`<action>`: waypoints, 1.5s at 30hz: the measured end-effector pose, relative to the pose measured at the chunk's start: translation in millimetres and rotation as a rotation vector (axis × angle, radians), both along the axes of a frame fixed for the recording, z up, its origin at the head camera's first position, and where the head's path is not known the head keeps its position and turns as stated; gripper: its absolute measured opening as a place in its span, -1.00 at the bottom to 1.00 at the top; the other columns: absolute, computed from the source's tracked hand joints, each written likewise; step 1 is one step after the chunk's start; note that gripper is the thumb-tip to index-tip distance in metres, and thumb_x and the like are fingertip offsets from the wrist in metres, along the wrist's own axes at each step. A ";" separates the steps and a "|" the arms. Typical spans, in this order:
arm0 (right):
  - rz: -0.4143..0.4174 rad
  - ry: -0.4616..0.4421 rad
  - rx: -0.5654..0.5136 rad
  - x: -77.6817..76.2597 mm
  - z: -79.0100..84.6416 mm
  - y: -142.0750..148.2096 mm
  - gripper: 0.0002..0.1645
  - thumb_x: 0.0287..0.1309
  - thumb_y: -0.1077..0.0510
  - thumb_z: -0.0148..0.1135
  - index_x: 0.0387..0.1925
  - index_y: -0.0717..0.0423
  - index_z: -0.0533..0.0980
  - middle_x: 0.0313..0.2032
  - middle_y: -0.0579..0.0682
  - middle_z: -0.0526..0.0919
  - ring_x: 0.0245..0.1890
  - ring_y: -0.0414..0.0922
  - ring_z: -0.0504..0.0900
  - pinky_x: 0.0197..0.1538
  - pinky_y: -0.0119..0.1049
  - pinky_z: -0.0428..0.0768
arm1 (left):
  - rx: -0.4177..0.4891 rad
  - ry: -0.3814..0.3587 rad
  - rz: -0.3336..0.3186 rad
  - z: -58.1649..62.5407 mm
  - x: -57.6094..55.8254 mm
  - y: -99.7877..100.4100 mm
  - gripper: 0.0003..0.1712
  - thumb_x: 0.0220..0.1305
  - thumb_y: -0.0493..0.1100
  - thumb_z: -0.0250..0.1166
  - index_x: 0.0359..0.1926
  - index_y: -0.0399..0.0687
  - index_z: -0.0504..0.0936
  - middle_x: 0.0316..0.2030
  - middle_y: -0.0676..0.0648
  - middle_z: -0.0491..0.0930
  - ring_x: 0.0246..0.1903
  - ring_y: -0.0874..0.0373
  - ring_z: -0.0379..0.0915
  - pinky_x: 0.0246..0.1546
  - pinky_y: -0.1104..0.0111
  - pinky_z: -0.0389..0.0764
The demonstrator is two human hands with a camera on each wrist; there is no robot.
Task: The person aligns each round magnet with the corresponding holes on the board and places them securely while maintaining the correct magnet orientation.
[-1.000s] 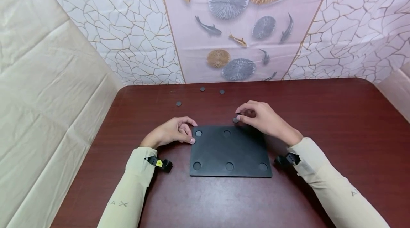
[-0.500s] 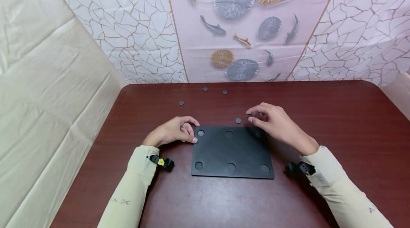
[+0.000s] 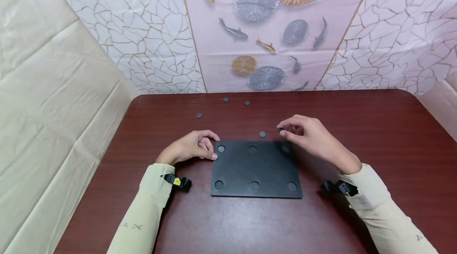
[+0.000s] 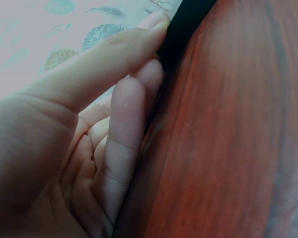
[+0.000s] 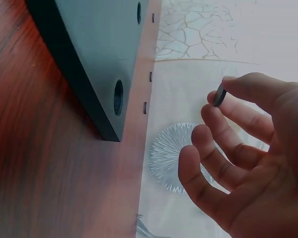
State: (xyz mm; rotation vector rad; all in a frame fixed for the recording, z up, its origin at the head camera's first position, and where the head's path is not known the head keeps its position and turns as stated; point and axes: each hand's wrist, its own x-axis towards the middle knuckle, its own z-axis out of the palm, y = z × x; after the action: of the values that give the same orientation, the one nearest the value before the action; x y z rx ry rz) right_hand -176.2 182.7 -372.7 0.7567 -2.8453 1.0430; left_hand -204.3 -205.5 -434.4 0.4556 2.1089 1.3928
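A black rectangular board [image 3: 255,168] with round recesses lies on the table. The recess [image 3: 221,149] at its far left corner looks lighter; I cannot tell if a disc fills it. My left hand [image 3: 189,149] rests against that corner, thumb and index fingertips touching the edge; the left wrist view shows the thumb [image 4: 109,62] stretched out. Just beyond the board's far right corner, my right hand [image 3: 308,137] pinches a small dark disc [image 5: 219,95] between thumb and fingertips, above the table. Another disc [image 3: 262,134] lies flat behind the board, left of that hand.
Farther back lie three more dark discs: one to the left [image 3: 199,115], one near the back edge [image 3: 225,99], and one beside it [image 3: 247,102]. A patterned sheet [image 3: 267,47] hangs behind the reddish-brown table [image 3: 375,139]. Pale cloth [image 3: 60,99] covers the left side.
My right hand has moved right, away from the disc behind the board, carrying the pinched disc. That lying disc now shows fully. The left hand has stayed at the board's corner.
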 end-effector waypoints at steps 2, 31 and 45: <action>0.002 -0.012 0.004 1.4 -1.4 2.0 -0.79 0.43 0.16 0.37 0.03 0.04 0.73 -0.19 -0.11 0.71 -0.29 -0.15 0.60 -0.20 -0.28 0.57 | 0.003 0.003 -0.006 -0.3 0.3 0.4 -0.37 0.19 -0.33 0.57 0.25 -0.20 0.53 -0.34 -0.07 0.69 -0.36 0.13 0.59 -0.23 0.39 0.57; 0.116 -0.145 0.082 -11.1 -29.2 19.5 -0.85 0.35 0.15 0.46 -0.07 -0.02 0.74 -0.23 -0.20 0.73 -0.29 -0.22 0.61 -0.22 -0.36 0.59 | -0.003 0.017 -0.008 1.2 -0.1 -1.0 -0.37 0.18 -0.30 0.58 0.24 -0.19 0.54 -0.33 -0.08 0.69 -0.38 0.13 0.60 -0.21 0.37 0.57; 0.182 -0.104 0.086 -12.4 -30.5 22.3 -0.81 0.29 0.21 0.49 -0.09 -0.08 0.79 -0.13 -0.21 0.75 -0.23 -0.29 0.63 -0.16 -0.34 0.59 | -0.015 0.021 0.000 1.9 -0.1 -1.1 -0.38 0.17 -0.31 0.58 0.23 -0.17 0.55 -0.35 -0.06 0.68 -0.40 0.15 0.58 -0.25 0.38 0.55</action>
State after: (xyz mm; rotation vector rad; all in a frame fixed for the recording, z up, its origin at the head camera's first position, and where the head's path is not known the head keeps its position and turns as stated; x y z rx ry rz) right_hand -188.7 205.0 -403.2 1.0144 -2.9724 1.0132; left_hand -204.3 -206.6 -432.5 0.4669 2.1343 1.3773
